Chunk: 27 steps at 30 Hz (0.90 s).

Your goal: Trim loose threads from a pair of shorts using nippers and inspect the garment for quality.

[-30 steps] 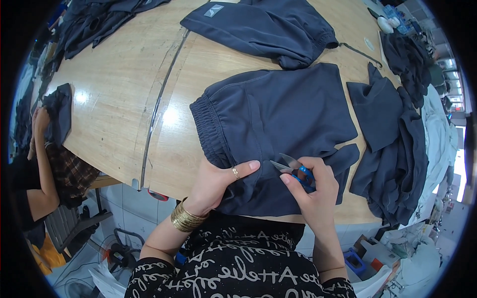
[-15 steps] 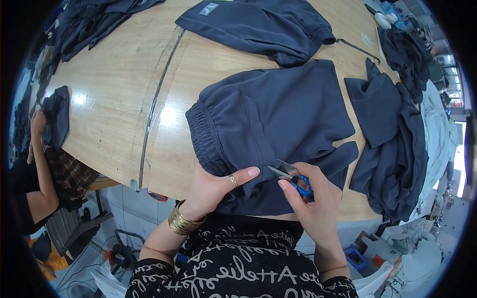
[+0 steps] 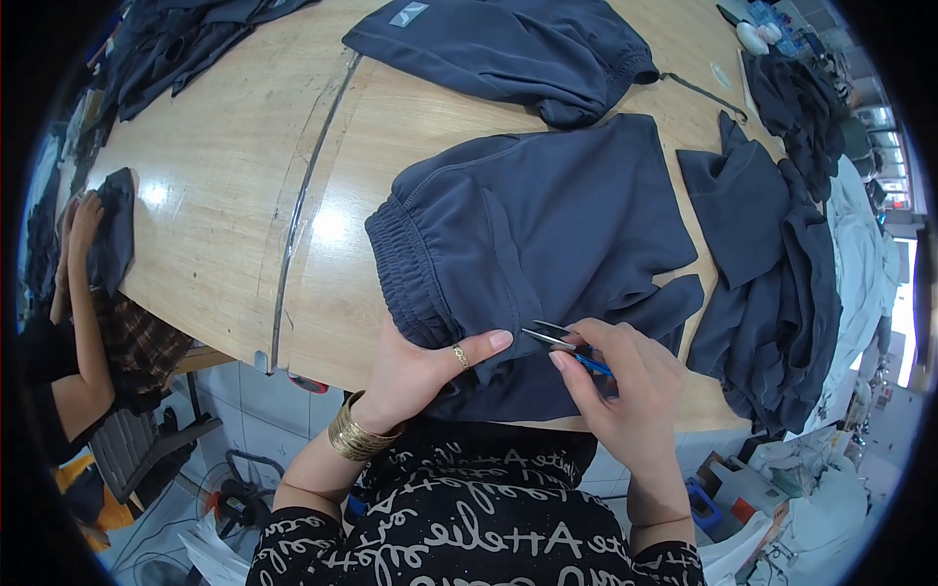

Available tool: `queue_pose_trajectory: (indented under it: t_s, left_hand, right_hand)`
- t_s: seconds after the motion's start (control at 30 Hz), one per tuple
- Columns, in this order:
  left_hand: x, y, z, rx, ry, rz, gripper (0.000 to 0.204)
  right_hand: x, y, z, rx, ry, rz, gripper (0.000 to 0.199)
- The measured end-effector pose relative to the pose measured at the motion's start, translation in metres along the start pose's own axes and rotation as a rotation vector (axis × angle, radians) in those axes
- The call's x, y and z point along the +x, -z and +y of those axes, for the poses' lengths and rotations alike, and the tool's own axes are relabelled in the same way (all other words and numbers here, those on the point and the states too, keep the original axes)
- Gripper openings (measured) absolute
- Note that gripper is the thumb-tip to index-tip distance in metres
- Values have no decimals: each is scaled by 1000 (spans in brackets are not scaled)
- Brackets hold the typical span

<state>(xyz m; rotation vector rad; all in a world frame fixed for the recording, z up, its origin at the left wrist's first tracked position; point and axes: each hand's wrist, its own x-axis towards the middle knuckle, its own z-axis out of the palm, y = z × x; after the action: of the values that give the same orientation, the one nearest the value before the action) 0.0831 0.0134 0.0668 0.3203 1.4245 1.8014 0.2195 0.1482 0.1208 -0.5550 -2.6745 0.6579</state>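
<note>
The left hand (image 3: 425, 366) still pins the dark shorts (image 3: 532, 244) on the surface (image 3: 215, 195) while the right hand (image 3: 625, 386), grasping small snips (image 3: 552, 337), has edged leftward toward the thumb, trimming along the fabric.

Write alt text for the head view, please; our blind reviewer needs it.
A person's right hand holds small blue-handled thread snips against dark navy shorts on a wooden table, while the left hand pins the fabric down. More dark garments lie piled to the right, and another person handles cloth at the left edge.
</note>
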Motion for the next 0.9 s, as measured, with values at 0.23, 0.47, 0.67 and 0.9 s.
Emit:
queue_pose_trajectory:
  t_s: [0.23,0.47,0.67,0.9]
  left_hand:
    - [1,1,6,7,55,-54,51]
    - [1,3,3,-8,105,-48,54]
    - [2,5,4,-69,179,-86,58]
    - [3,3,7,-186,274,-83,62]
  right_hand:
    - [10,10,3,-74,90,-83,18]
    - [18,13,10,-24,154,-129,20]
    - [22,11,15,28,205,-130,20]
    - [25,11,21,42,223,-155,19]
